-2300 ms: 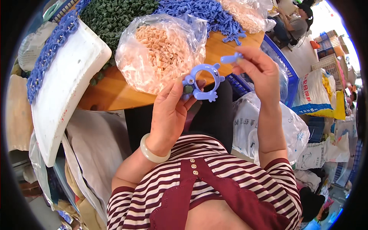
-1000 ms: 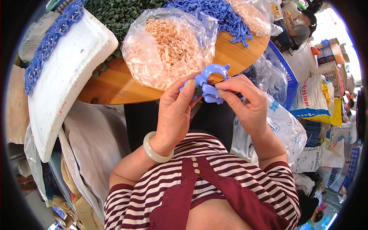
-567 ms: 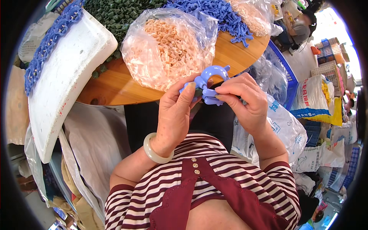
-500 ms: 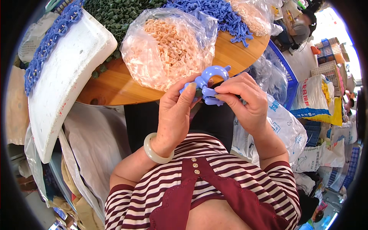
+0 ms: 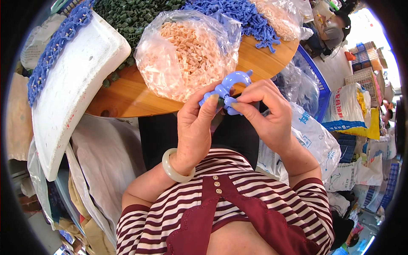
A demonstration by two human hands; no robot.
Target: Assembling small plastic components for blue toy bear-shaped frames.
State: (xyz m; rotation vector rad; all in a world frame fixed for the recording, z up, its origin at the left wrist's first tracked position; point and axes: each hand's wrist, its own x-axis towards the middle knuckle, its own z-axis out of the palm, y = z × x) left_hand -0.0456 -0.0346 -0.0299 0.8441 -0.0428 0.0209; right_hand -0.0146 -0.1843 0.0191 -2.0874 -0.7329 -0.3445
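Over my lap, just in front of the table edge, both hands hold a shiny blue plastic toy figure (image 5: 233,80) with a curved upper part and rounded limbs. My left hand (image 5: 197,111), with a pale bangle on its wrist, is closed around the figure's left side, thumb on top. A dark green piece shows partly under that thumb. The fingers of my right hand (image 5: 267,111) pinch the lower right part of the figure; the fingertips hide exactly what they grip. Beyond the toy sits a clear plastic bag (image 5: 148,63) of small peach-coloured pieces (image 5: 193,53).
The wooden table (image 5: 112,98) bears piles of dark green pieces (image 5: 127,19) and blue pieces (image 5: 238,15). A white foam board (image 5: 76,80) carrying blue figures (image 5: 57,38) leans at the left. To the right stand a blue crate (image 5: 325,91) and white sacks (image 5: 316,142); a person (image 5: 333,32) sits farther off.
My right hand has shifted slightly left and closer to the toy, covering more of its lower right part. My left hand keeps its hold.
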